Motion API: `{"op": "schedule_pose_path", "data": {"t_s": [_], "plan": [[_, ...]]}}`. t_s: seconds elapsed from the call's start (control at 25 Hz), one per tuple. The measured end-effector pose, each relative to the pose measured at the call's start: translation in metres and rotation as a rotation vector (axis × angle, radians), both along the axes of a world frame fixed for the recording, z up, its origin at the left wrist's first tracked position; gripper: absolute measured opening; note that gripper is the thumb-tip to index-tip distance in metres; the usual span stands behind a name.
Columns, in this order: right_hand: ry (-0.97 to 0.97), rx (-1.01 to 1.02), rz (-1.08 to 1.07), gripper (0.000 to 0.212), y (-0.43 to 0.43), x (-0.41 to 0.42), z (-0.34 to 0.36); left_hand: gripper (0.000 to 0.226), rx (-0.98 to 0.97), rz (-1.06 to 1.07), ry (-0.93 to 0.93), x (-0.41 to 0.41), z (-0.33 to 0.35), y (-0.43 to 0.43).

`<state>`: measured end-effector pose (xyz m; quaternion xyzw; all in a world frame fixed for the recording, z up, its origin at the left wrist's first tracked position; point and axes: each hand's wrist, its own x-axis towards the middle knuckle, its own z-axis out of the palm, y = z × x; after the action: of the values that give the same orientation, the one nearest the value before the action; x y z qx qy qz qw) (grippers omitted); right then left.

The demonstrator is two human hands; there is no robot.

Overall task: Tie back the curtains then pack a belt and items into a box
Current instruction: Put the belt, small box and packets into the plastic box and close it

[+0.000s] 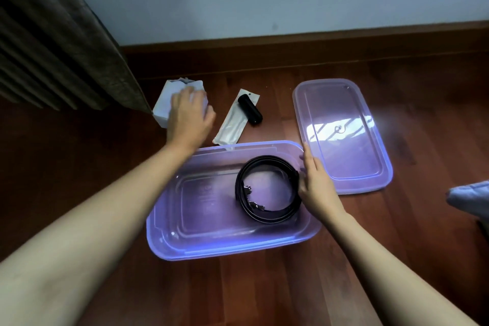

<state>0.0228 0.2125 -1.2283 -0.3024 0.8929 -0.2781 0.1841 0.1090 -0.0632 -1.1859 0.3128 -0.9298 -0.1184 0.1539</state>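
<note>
1. My left hand [189, 116] closes over the white packet [169, 103] beyond the box [185, 243]; it may crumple or slip.
2. My right hand [316, 188], fingers loosely spread, rests on the box's right rim, touching the coiled belt [267, 188] inside, which could spring open.
3. The box's left half is free; the lid [341, 135] lies just right.

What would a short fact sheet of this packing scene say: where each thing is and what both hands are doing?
box: clear purple plastic box, open, on the wooden floor
belt: black belt, coiled inside the box, right side
lid: flat on the floor, right of the box
left hand: on a white packet
right hand: at the box's right rim, beside the belt
unpacked: black cylinder lying on a flat white pouch
curtain: far left
</note>
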Motion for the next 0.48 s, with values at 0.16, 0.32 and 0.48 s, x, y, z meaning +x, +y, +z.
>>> {"op": "schedule_pose_path", "data": {"t_s": [0.16,0.32,0.48], "plan": [[0.001,0.054,0.034,0.093,0.002,-0.001,-0.002,0.068,0.226,0.228,-0.429,0.007,-0.026,-0.047],[-0.011,0.062,0.017,0.091,0.002,-0.003,-0.003,0.06,0.184,0.251,-0.271,0.006,-0.031,-0.042],[0.002,0.046,0.015,0.088,0.001,-0.002,-0.004,0.068,0.452,0.188,0.097,-0.009,0.006,-0.021]]}}
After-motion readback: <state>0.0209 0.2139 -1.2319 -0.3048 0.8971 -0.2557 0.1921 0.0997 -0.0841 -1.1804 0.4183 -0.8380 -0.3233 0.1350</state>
